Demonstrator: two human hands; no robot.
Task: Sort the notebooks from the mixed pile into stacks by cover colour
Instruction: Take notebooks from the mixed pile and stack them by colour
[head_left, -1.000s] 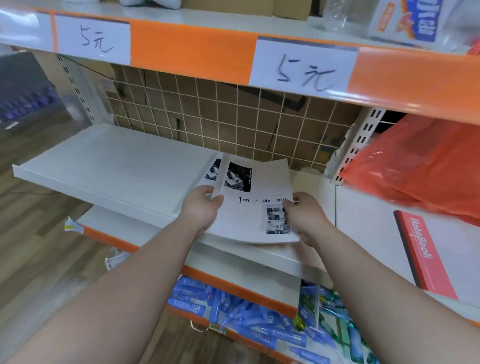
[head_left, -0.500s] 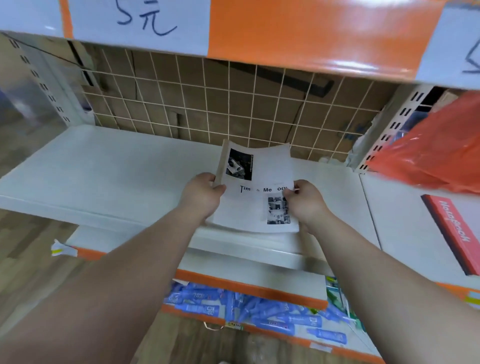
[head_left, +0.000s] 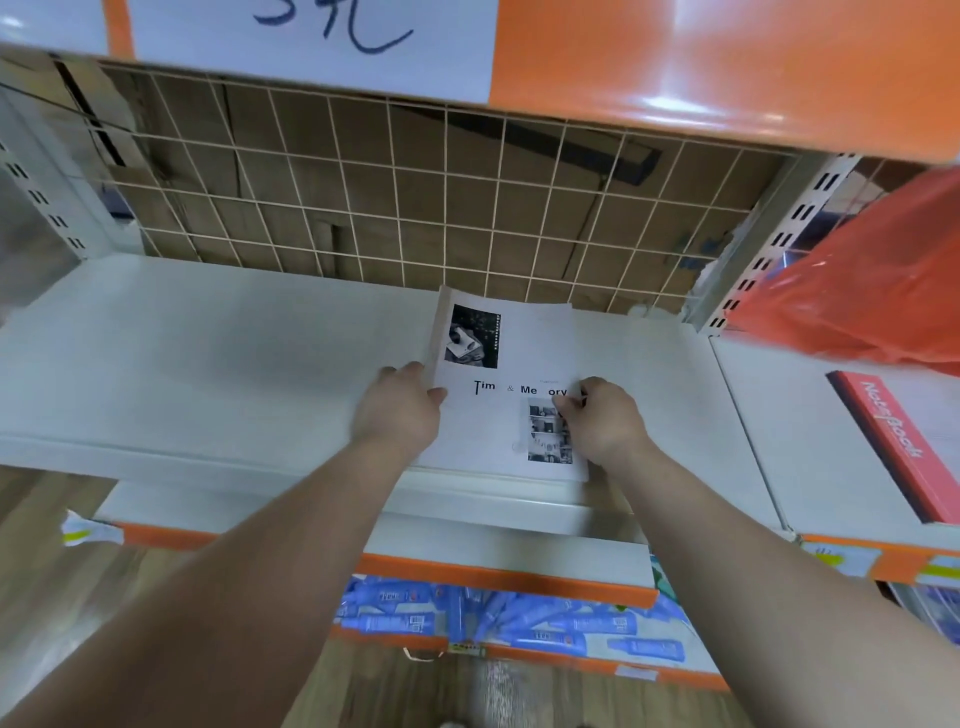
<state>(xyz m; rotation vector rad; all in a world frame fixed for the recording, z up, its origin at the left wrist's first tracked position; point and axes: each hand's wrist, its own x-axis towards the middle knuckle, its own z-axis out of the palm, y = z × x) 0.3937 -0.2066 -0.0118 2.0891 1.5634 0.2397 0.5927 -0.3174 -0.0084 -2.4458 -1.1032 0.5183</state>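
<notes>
Notebook (head_left: 511, 384) on shelf (head_left: 208, 364) — another notebook (head_left: 893, 447) lies right

Bright, even indoor light. We see strong glare streak on orange shelf strip (head_left: 727, 78) at top right, so light seems to come from above. White shelf (head_left: 208, 364) nearly washed out, faint soft shadow mid-surface. We note wide-angle bending of wire grid (head_left: 415, 208) and shelf front edge. Print on white notebook (head_left: 493, 431) sharp. Forearms (head_left: 260, 597) at bottom corners soft, smeared.

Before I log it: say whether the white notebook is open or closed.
Closed: white notebook lies cover up on the shelf, no pages spread; left hand and right hand grip its edges.
</notes>
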